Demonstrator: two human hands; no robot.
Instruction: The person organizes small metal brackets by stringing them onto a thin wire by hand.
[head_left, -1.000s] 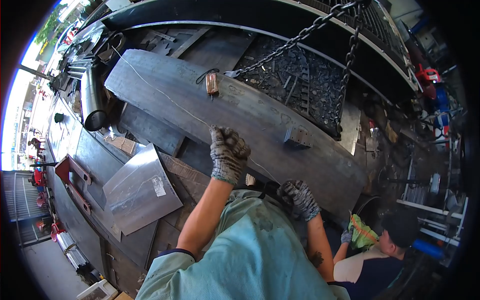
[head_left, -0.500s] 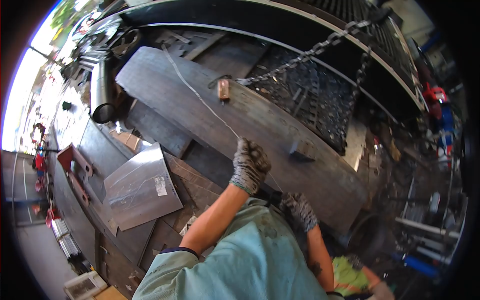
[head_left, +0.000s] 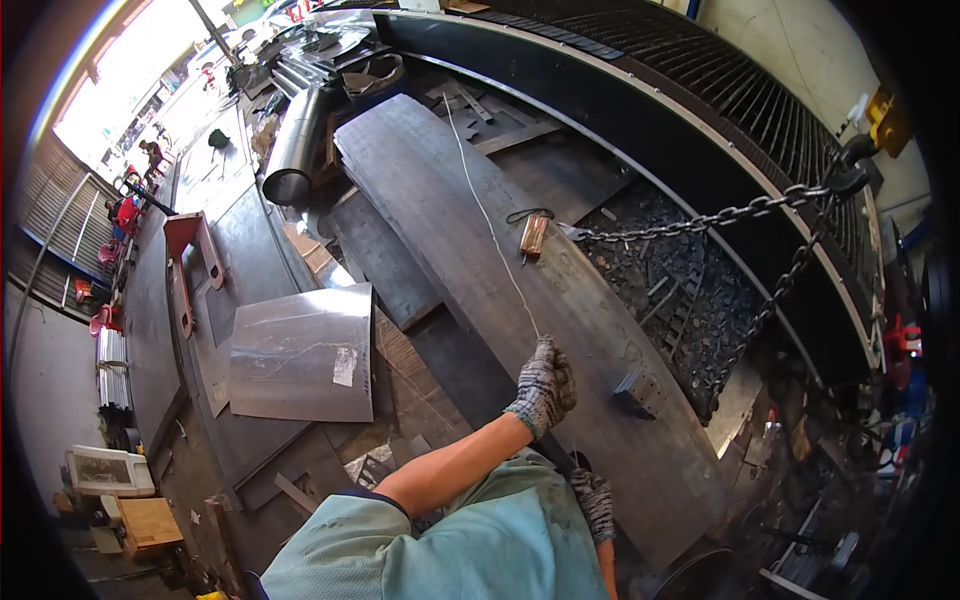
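Observation:
My left hand [head_left: 546, 388], in a grey knitted glove, is closed on a thin pale cord [head_left: 489, 232] above a long steel plate [head_left: 430, 190]. The cord runs from the fist to the plate's far end. Close to my body, my gloved right hand [head_left: 594, 497] is curled by the plate's near edge. A small dark object [head_left: 580, 461] shows at its fingertips, too little to name. Further along the plate lie a small wooden block [head_left: 534, 236] with a dark loop and a dark metal block [head_left: 637, 394].
A heavy chain [head_left: 700, 224] hangs from a yellow hook [head_left: 886, 124] at the right. Behind the plate stands a long black beam [head_left: 560, 95]. Sheet metal [head_left: 300, 350], a red-brown bracket [head_left: 190, 245] and a metal pipe [head_left: 295, 150] lie to the left.
The view has swung, so the plate and both hands appear lower and the hook now shows. My left hand still grips the cord. The person in a bright vest has left the view.

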